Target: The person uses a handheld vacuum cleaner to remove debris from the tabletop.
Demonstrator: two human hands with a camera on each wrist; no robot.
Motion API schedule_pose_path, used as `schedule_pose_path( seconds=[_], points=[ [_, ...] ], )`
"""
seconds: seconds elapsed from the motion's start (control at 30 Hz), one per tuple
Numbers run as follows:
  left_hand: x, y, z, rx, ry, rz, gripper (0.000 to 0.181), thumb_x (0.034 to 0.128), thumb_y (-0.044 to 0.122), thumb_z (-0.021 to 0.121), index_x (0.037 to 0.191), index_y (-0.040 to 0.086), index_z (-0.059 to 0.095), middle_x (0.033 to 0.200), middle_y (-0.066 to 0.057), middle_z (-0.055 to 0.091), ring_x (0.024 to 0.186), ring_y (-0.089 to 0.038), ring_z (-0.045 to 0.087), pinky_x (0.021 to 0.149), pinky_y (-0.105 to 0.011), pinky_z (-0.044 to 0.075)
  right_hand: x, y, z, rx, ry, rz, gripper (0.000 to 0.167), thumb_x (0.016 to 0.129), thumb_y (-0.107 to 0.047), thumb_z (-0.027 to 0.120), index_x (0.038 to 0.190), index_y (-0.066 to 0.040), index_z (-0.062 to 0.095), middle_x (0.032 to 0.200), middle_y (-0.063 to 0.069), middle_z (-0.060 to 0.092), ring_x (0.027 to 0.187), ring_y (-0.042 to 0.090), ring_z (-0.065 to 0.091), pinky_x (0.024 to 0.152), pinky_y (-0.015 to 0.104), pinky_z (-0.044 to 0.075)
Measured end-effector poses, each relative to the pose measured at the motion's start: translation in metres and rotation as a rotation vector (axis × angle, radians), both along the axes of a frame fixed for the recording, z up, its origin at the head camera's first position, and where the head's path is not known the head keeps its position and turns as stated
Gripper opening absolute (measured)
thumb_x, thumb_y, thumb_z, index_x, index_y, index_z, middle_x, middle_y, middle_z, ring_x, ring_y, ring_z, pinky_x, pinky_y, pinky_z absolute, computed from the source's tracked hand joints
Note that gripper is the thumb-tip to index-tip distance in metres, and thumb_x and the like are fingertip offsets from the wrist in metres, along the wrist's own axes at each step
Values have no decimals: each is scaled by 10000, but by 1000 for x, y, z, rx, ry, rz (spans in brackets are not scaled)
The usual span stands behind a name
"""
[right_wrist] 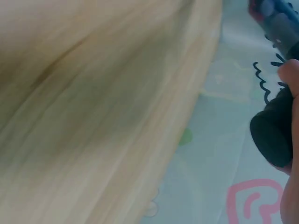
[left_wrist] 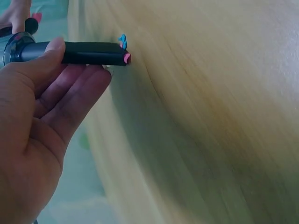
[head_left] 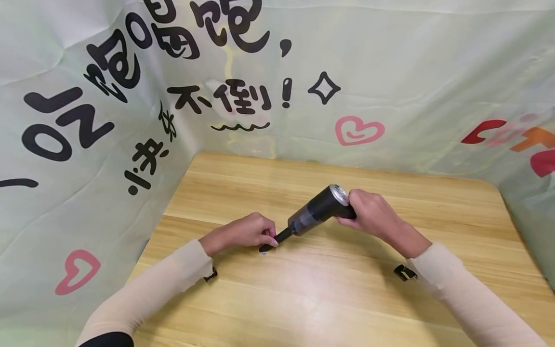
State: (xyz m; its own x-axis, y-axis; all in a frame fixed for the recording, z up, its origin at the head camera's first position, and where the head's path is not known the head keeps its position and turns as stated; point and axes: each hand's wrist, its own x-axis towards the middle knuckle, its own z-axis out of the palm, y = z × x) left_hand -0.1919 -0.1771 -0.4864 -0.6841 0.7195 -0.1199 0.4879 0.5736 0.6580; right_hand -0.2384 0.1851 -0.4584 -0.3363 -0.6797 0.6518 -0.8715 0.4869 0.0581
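A black handheld vacuum cleaner [head_left: 321, 205] with a see-through dust cup is tilted over the table, its narrow nozzle [left_wrist: 93, 53] pointing down to the left in the head view. My right hand [head_left: 374, 215] grips its handle [right_wrist: 273, 133]. Near the tip, my left hand [head_left: 253, 230] pinches the nozzle between thumb and fingers. Small blue bits [left_wrist: 123, 41] and a pink bit [left_wrist: 127, 58] show at the nozzle's mouth in the left wrist view; I cannot tell whether they stick to it or lie on the table.
The wooden table [head_left: 312, 299] has rounded back corners. Behind it and on the left hangs a pale printed cloth [head_left: 390, 62] with black writing and pink hearts. A black strap piece shows under each sleeve cuff.
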Motion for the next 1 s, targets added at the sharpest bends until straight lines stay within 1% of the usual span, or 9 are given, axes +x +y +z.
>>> schedule_pose_path(
  seconds=[0.07, 0.13, 0.27, 0.37, 0.43, 0.57, 0.67, 0.87, 1.0],
  points=[
    [2, 1, 1, -10, 30, -22, 149, 954, 254, 775, 856, 154, 724, 762, 22, 748, 613, 54, 566, 593, -149, 479, 2, 1, -2, -1, 38, 2, 553, 1052, -519, 442, 821, -18, 476, 678, 76, 516, 528, 144, 454, 428, 317, 441],
    [3, 1, 3, -18, 63, -41, 152, 966, 252, 760, 863, 149, 720, 775, 26, 745, 618, 50, 573, 598, -153, 495, 3, 1, -3, -8, 42, -3, 559, 1050, -513, 444, 822, -5, 492, 679, 88, 527, 526, 155, 468, 426, 330, 454],
    [1, 2, 6, -15, 98, -41, 140, 975, 247, 751, 881, 145, 729, 794, 56, 737, 650, 58, 596, 622, -150, 518, 4, 2, -2, -27, -38, -66, 619, 1024, -605, 418, 823, -25, 500, 665, 70, 525, 530, 140, 460, 433, 315, 429],
    [-1, 2, 9, 7, 81, -27, 129, 969, 244, 758, 885, 147, 741, 795, 72, 734, 673, 55, 619, 636, -156, 538, 5, 5, -1, -47, -95, -111, 670, 1003, -671, 402, 824, -31, 495, 647, 54, 513, 535, 122, 437, 446, 292, 393],
    [-2, 3, 11, 29, 70, -28, 120, 963, 233, 764, 881, 147, 743, 792, 71, 734, 674, 44, 628, 636, -168, 551, 6, 8, 0, -56, -107, -123, 683, 996, -684, 409, 828, -28, 494, 645, 52, 508, 540, 119, 427, 453, 285, 379],
    [-2, 5, 13, 39, 63, -43, 120, 953, 221, 774, 869, 141, 742, 780, 64, 735, 667, 39, 633, 631, -176, 554, 6, 10, 2, -48, -101, -103, 651, 997, -660, 435, 832, -32, 487, 656, 55, 501, 547, 126, 430, 461, 287, 382],
    [0, 6, 10, 22, 56, -58, 134, 958, 233, 768, 872, 135, 741, 783, 60, 741, 669, 51, 633, 638, -165, 551, 8, 10, 2, -29, -88, -83, 632, 1001, -645, 426, 827, -40, 484, 663, 52, 498, 543, 126, 436, 458, 285, 392],
    [4, 8, 6, 5, 57, -61, 133, 960, 228, 766, 871, 133, 737, 795, 51, 750, 670, 60, 629, 636, -153, 545, 14, 11, -4, -45, -70, -71, 635, 1010, -635, 436, 823, -31, 494, 669, 52, 491, 533, 125, 431, 453, 285, 388],
    [5, 9, 6, -3, 64, -73, 134, 958, 218, 765, 862, 132, 733, 796, 49, 750, 668, 72, 625, 631, -143, 541, 17, 12, -10, -59, -16, -59, 627, 1017, -615, 460, 826, -19, 506, 666, 56, 503, 527, 127, 437, 435, 289, 395]
  ],
)
